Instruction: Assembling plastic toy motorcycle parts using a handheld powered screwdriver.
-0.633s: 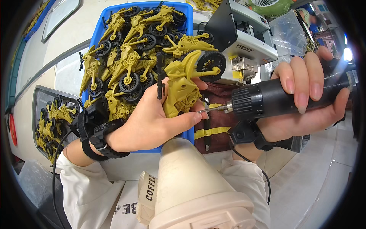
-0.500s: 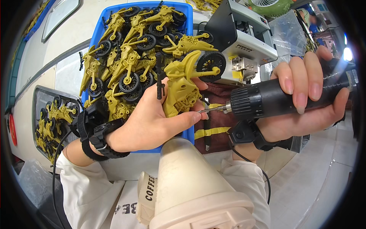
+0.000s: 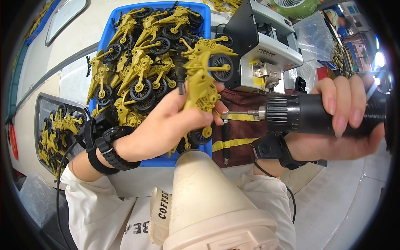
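My left hand (image 3: 173, 121) grips a yellow toy motorcycle (image 3: 199, 89) with black wheels and handlebar, thumb pressed along its side. One wheel points up and away, the other down toward me. My right hand (image 3: 341, 116) is wrapped round a black electric screwdriver (image 3: 298, 110), held level and pointing left. Its bit (image 3: 246, 113) stops just right of my left fingertips, apart from the toy. A small silvery piece sits at the bit's tip; whether it is a screw I cannot tell. Behind the left hand, a blue tub (image 3: 207, 25) is heaped with similar motorcycles.
A white and black bench machine (image 3: 266, 52) stands behind the screwdriver. Below it lies a maroon cloth (image 3: 239, 156) with yellow strips. At left is a metal tray (image 3: 41, 102) of motorcycles. A large cream cup-shaped object (image 3: 208, 187) rises before my chest. A green fan (image 3: 291, 8) is at the back.
The screwdriver has drawn back to the right, its bit away from my left thumb. My left hand has turned the motorcycle, so both wheels now show.
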Motion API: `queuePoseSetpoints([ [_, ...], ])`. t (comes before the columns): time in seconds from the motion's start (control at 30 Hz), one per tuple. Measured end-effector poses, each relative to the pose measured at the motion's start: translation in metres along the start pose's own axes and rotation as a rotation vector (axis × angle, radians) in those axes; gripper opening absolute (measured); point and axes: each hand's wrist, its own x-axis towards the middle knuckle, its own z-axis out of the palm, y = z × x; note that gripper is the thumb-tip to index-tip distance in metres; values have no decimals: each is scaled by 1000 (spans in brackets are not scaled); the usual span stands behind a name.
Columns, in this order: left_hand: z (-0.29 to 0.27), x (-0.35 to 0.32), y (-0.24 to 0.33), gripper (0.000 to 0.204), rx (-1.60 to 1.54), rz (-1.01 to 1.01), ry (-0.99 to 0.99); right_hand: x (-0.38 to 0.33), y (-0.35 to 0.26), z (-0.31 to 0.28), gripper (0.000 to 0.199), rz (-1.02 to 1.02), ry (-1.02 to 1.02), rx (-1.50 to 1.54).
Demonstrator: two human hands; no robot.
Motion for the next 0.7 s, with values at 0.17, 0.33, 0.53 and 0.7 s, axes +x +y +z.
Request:
queuePoseSetpoints([
  [0.17, 4, 0, -5, 38, -138, -17, -84, -7, -3, 9, 49, -90, -41, -127],
  [0.33, 2, 0, -4, 40, -112, -44, -11, -10, 1, 13, 53, -135, -95, -208],
  [0.53, 3, -1, -4, 46, -105, -15, 6, -9, 9, 15, 54, -163, -86, -218],
  [0.7, 2, -2, -4, 60, -47, 6, -12, -9, 11, 15, 55, -172, -109, -266],
])
